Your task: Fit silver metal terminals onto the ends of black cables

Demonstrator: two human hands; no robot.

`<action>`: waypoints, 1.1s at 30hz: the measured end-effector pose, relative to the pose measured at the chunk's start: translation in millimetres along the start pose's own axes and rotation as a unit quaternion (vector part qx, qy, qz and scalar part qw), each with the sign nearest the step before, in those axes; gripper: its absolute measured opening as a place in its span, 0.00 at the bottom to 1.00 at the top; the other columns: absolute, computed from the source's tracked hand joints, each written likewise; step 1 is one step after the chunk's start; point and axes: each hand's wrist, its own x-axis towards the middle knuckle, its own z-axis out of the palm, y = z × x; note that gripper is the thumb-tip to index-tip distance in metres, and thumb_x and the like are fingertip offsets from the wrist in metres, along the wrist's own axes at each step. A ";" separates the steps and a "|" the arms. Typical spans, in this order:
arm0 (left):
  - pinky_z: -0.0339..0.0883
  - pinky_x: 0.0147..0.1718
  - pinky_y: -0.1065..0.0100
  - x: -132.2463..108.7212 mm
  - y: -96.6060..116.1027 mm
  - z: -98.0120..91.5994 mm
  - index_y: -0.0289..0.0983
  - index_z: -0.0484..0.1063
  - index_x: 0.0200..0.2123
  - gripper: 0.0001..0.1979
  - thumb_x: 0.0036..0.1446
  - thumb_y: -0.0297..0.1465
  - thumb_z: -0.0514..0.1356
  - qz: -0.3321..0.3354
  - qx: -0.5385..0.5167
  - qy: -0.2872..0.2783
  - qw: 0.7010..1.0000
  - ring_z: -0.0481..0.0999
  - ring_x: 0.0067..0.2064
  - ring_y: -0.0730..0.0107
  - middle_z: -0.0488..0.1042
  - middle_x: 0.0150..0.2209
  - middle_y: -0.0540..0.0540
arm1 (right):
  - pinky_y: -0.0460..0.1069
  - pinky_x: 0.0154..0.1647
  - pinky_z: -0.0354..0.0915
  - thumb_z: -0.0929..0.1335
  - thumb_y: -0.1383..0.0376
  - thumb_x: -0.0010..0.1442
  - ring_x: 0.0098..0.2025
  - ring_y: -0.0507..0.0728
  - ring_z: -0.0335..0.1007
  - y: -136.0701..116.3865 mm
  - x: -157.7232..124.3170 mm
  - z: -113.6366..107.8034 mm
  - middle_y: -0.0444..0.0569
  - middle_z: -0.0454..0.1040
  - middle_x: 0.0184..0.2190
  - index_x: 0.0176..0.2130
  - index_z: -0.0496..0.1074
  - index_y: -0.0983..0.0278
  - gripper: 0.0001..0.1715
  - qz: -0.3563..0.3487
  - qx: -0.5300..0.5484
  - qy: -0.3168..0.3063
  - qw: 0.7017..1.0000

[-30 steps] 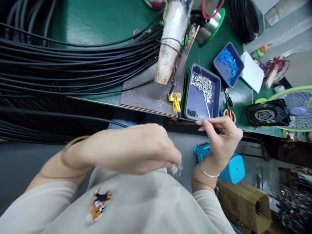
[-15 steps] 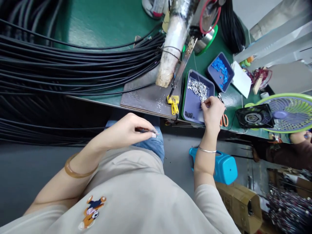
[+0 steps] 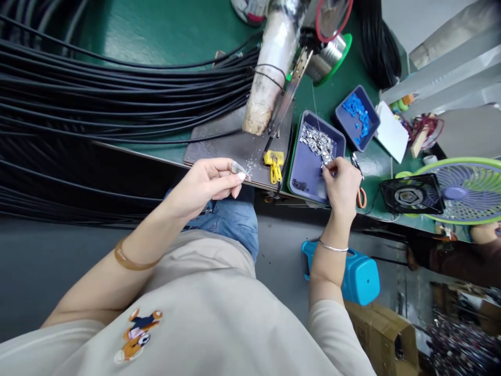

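Note:
My left hand (image 3: 213,181) is closed in a pinch on the end of a black cable, with thin coloured wire ends (image 3: 248,177) just past the fingertips. It is at the front edge of the brown work board (image 3: 223,143). Over a purple tray (image 3: 309,175), my right hand (image 3: 343,184) has thumb and fingers pinched together at the near edge of a pile of small silver metal pieces (image 3: 318,142). Whatever lies between those fingertips is too small to make out. Small dark pieces (image 3: 300,185) lie in the tray's near corner.
A soldering iron (image 3: 287,99) leans down beside a yellow clip (image 3: 274,166) and a wrapped pipe (image 3: 264,86). Black cables (image 3: 117,99) cover the bench's left. Rightward are a tray of blue parts (image 3: 358,117), orange-handled scissors (image 3: 362,197), a small fan (image 3: 413,194) and another person's hand (image 3: 484,232).
My left hand has risen from over my lap to the board's front edge, bringing the cable end along. My right hand stays pinched at the metal pieces. The view has shifted slightly.

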 end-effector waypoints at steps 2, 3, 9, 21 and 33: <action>0.47 0.16 0.76 -0.5 2.2 3.7 0.32 0.73 0.27 0.09 0.56 0.30 0.64 0.007 0.027 0.005 1.000 0.58 0.18 0.84 0.71 0.21 0.49 | 0.55 0.43 0.65 0.66 0.70 0.53 0.32 0.57 0.69 2.9 0.9 2.1 0.46 0.72 0.28 0.26 0.65 0.60 0.06 0.007 -0.009 0.014 1.000; 0.49 0.17 0.77 -0.6 3.3 6.0 0.32 0.73 0.26 0.09 0.57 0.30 0.64 0.011 0.043 0.008 0.999 0.59 0.19 0.84 0.72 0.21 0.49 | 0.55 0.43 0.66 0.66 0.70 0.52 0.32 0.57 0.69 4.6 0.8 3.2 0.45 0.72 0.27 0.26 0.65 0.60 0.06 0.012 -0.008 0.025 1.000; 0.57 0.20 0.77 3.2 10.0 15.9 0.31 0.75 0.25 0.08 0.55 0.26 0.63 0.045 0.101 0.011 0.994 0.67 0.20 0.82 0.75 0.21 0.47 | 0.52 0.33 0.70 0.68 0.65 0.56 0.26 0.55 0.73 -14.1 -18.2 0.2 0.43 0.75 0.27 0.30 0.70 0.62 0.04 0.045 0.151 0.170 0.973; 0.50 0.21 0.75 7.8 13.4 20.8 0.32 0.71 0.21 0.09 0.51 0.27 0.63 0.063 0.117 0.016 0.991 0.59 0.21 0.82 0.63 0.18 0.53 | 0.56 0.44 0.78 0.71 0.69 0.61 0.42 0.56 0.80 -132.7 -81.5 7.2 0.44 0.81 0.40 0.41 0.76 0.55 0.09 -0.230 0.355 0.207 0.882; 0.44 0.20 0.72 13.6 14.0 18.5 0.33 0.71 0.22 0.08 0.52 0.27 0.60 0.042 0.098 0.018 0.994 0.54 0.20 0.82 0.59 0.16 0.54 | 0.56 0.43 0.78 0.69 0.66 0.63 0.42 0.56 0.80 -132.0 -76.6 16.4 0.47 0.80 0.38 0.36 0.68 0.59 0.04 -0.102 0.452 0.126 0.877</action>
